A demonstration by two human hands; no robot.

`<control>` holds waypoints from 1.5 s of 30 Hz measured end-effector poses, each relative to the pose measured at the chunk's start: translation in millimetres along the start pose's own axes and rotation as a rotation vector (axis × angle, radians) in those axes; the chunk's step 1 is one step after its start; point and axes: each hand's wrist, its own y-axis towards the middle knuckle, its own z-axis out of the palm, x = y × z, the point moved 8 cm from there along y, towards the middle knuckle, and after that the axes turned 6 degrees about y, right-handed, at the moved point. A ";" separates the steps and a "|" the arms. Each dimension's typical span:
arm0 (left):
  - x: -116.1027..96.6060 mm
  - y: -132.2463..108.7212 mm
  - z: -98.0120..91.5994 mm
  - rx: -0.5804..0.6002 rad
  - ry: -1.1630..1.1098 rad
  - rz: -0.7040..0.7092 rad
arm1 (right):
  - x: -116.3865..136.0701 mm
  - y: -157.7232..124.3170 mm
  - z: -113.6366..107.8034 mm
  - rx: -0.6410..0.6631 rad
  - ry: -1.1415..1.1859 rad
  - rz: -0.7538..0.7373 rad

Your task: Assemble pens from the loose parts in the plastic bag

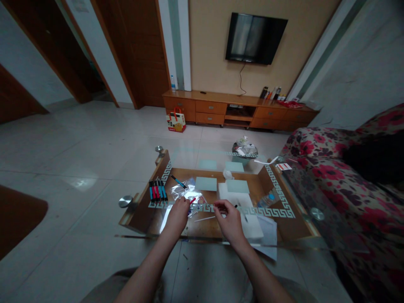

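My left hand (pixel 179 213) is closed over the glass table, with a red pen part (pixel 192 200) sticking out past its fingers. Crumpled clear plastic wrap (pixel 186 191) lies just beyond it, with a blue and black pen (pixel 179 182) at its far edge. My right hand (pixel 229 219) has its thumb and fingers curled together; what they hold, if anything, is hidden. A thin pale stick (pixel 203 219) points towards its thumb; I cannot tell whether it is gripped. Blue and red pens (pixel 158 192) lie in a row at the table's left.
Under the glass tabletop (pixel 217 209), a wooden shelf holds white boxes (pixel 254 226) and a clear bottle (pixel 267 199). A full waste bin (pixel 244 149) stands beyond the table. The flowered sofa (pixel 328 168) is on the right, a TV cabinet (pixel 211 101) at the back.
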 end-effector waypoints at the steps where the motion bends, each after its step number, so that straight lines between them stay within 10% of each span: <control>1: 0.3 0.9 -0.7 0.002 0.000 -0.010 | 0.3 0.2 -0.2 0.002 0.000 0.002; 13: -60.6 -6.7 -62.0 -0.119 -0.480 0.282 | 28.4 -0.8 -16.8 -0.128 -0.076 -0.128; 33: -75.2 -12.2 -63.8 -0.093 -0.593 0.359 | 33.0 -4.6 -10.4 -0.081 -0.093 -0.172; 45: -44.2 -2.5 -66.7 -0.196 -1.013 0.042 | 33.5 -4.8 1.5 0.060 -0.194 -0.223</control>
